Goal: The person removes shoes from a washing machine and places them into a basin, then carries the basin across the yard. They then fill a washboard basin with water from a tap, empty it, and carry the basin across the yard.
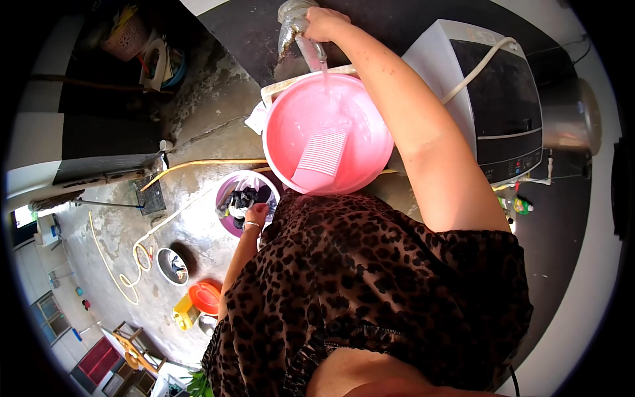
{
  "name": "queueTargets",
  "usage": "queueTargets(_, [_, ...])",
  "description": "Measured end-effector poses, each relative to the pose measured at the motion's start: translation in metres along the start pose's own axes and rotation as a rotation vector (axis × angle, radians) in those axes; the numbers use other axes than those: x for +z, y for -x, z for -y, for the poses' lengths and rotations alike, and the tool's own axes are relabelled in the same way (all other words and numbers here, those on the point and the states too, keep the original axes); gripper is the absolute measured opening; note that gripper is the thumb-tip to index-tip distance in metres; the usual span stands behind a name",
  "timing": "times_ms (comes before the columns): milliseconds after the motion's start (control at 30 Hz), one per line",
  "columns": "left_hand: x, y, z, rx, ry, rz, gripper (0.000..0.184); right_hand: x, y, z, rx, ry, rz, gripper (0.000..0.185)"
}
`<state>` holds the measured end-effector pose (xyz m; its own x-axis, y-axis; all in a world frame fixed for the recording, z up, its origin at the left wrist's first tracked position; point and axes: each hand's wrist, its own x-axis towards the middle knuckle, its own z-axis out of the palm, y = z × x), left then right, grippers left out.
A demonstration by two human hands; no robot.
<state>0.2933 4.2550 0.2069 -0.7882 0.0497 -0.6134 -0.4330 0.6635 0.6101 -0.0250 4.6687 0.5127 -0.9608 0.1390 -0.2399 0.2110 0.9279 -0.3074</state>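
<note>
My right hand (327,25) reaches up to the tap (294,26), which is wrapped in something silvery, and its fingers are closed on it. Water runs from the spout into a large pink basin (278,159). Inside the basin a pink ridged washboard (324,156) lies tilted in shallow water. Lower on the left, my left hand (256,213), with a bracelet at the wrist, is over a purple basin (228,226) of dark and white clothes (243,198). Its fingers look closed on a piece of clothing, though the grip is small in view.
A washing machine (499,99) with a pale hose stands to the right. A yellow hose (198,161) and a coiled pale hose (139,255) lie across the wet floor. A metal bowl (173,266), an orange basin (205,299) and a yellow container (185,314) sit at lower left.
</note>
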Motion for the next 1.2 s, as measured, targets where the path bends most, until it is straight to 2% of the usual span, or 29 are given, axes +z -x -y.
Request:
queueTargets(133, [-0.002,-0.003,0.003,-0.038,-0.026,-0.019,0.021,0.006,-0.001,-0.004,-0.050,0.033,-0.041,0.041])
queueTargets(233, [-0.004,-0.004,0.002,-0.063,-0.002,-0.032,0.021,0.013,0.007,-0.008,-0.134,0.031,-0.223,0.035])
queueTargets(433, [-0.001,-0.016,0.019,-0.010,-0.044,-0.030,0.023,0.015,0.033,-0.010,-0.186,0.113,-0.504,0.046])
queueTargets(533, [0.001,-0.020,0.027,0.003,-0.037,-0.016,0.023,0.021,0.030,-0.015,-0.183,0.092,-0.544,0.045])
queueTargets(633, [0.001,-0.019,0.027,0.007,-0.012,-0.016,0.023,0.036,0.025,-0.020,-0.162,-0.091,-0.549,0.043])
queueTargets(933, [-0.005,-0.010,0.019,-0.010,-0.001,-0.008,0.024,0.051,0.019,-0.024,-0.196,-0.112,-0.622,0.040])
queueTargets(1200, [-0.009,-0.007,0.028,-0.047,0.019,-0.020,0.024,0.044,0.025,-0.026,-0.228,-0.111,-0.503,0.043])
